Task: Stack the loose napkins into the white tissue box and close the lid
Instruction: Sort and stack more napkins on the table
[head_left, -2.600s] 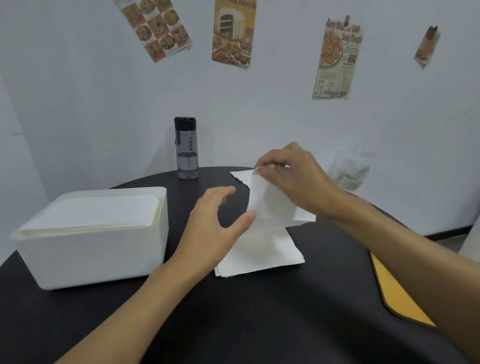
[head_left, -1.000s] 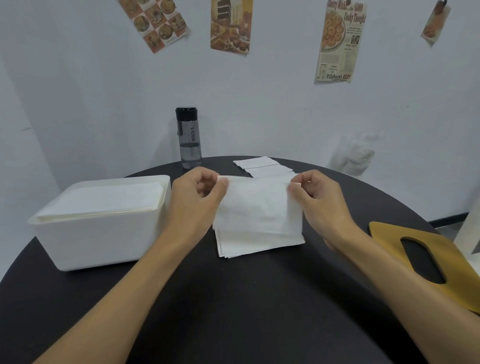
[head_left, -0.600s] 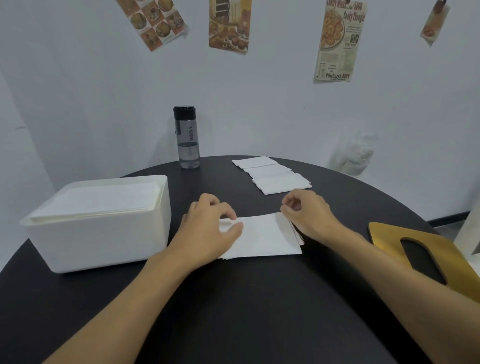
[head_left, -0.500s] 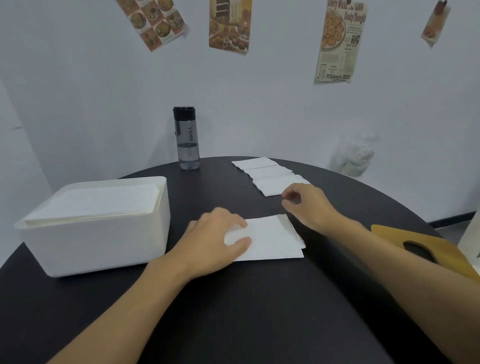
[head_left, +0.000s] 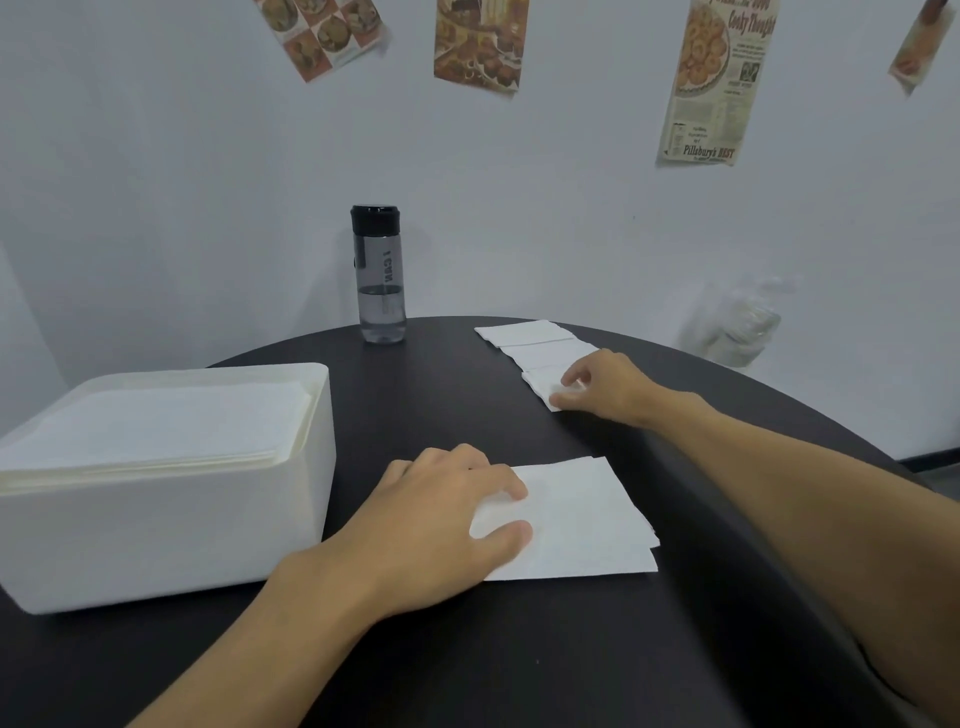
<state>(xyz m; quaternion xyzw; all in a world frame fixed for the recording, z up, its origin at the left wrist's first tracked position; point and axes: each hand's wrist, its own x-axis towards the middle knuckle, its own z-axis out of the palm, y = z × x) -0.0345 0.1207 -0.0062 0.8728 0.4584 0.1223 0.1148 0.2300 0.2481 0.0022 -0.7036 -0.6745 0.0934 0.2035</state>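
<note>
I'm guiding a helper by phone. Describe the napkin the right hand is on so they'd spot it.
On the round black table, right of the water bottle, small folded napkins lie in a row toward the wall. It is the nearest napkin, the only one the right hand pinches.

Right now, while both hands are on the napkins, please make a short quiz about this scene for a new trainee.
1. True or false: the white tissue box has its lid on.
2. How many folded napkins lie in the row that the right hand touches?
3. The left hand rests on: A the white tissue box, B the napkin stack, C the folded napkins.
Key: 1 false; 2 three; 3 B.
</note>
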